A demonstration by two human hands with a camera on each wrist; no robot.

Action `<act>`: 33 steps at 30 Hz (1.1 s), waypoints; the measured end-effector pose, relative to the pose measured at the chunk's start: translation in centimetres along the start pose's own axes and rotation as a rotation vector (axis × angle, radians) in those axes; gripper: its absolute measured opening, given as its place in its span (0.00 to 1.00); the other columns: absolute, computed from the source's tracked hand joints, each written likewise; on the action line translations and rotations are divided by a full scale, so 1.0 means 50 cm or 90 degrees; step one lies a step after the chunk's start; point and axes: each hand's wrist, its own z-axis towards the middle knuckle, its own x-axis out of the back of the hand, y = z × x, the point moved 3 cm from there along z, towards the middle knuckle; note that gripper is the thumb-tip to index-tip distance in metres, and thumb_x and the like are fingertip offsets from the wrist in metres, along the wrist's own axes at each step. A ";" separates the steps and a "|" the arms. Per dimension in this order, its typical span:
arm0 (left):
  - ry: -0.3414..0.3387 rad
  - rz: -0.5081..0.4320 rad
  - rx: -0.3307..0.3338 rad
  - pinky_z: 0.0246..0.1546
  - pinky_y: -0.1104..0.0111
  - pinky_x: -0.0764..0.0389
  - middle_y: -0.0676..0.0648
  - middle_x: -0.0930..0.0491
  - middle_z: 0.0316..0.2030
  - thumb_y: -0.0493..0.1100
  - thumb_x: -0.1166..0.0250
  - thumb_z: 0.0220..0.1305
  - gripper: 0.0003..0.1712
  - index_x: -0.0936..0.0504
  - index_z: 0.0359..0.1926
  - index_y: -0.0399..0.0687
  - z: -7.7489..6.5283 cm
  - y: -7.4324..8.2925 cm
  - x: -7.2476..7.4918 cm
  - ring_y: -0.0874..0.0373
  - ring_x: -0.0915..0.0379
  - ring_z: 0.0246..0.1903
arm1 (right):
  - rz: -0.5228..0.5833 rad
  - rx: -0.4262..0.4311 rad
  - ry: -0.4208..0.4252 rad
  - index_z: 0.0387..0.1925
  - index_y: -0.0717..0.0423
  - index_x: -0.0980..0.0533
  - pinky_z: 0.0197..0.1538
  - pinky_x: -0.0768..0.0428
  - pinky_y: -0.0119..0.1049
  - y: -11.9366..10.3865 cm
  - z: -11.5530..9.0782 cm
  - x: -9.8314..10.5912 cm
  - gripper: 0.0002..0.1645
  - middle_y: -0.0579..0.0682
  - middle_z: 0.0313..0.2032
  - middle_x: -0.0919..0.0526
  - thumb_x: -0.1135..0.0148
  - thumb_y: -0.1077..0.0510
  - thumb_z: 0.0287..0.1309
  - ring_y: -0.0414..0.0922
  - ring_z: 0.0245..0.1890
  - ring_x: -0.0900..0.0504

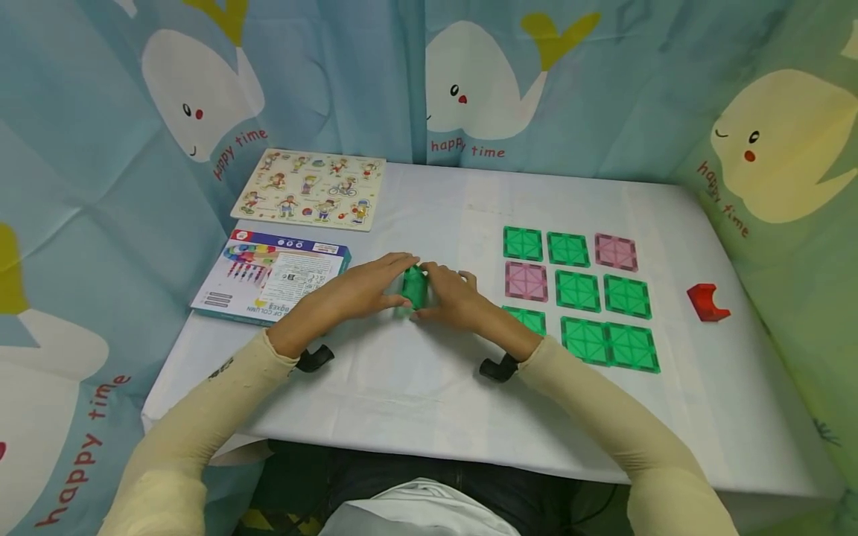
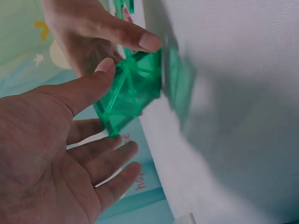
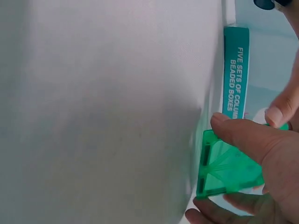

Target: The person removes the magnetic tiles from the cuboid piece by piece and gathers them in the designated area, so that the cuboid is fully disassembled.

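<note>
Translucent green magnetic tiles stand upright over the white table, between the two hands. In the left wrist view the green tiles show overlapping frames with diagonal ribs, and their shadow falls on the cloth. My left hand holds them from the left, thumb at one edge and index finger behind, the other fingers spread. From the right, my right hand grips them, its thumb over one edge and fingers at the opposite edge.
Right of the hands lie several flat square tiles, green and pink, in rough rows. A red notched block sits far right. On the left are a boxed toy and a picture puzzle board. Curtains surround the table.
</note>
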 end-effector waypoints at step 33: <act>-0.034 -0.017 0.060 0.79 0.48 0.40 0.40 0.47 0.83 0.54 0.32 0.75 0.48 0.45 0.84 0.45 -0.032 -0.032 -0.002 0.44 0.50 0.82 | -0.017 0.080 0.066 0.61 0.49 0.22 0.54 0.28 0.55 0.099 -0.135 0.015 0.35 0.60 0.57 0.23 0.16 0.48 0.54 0.57 0.55 0.28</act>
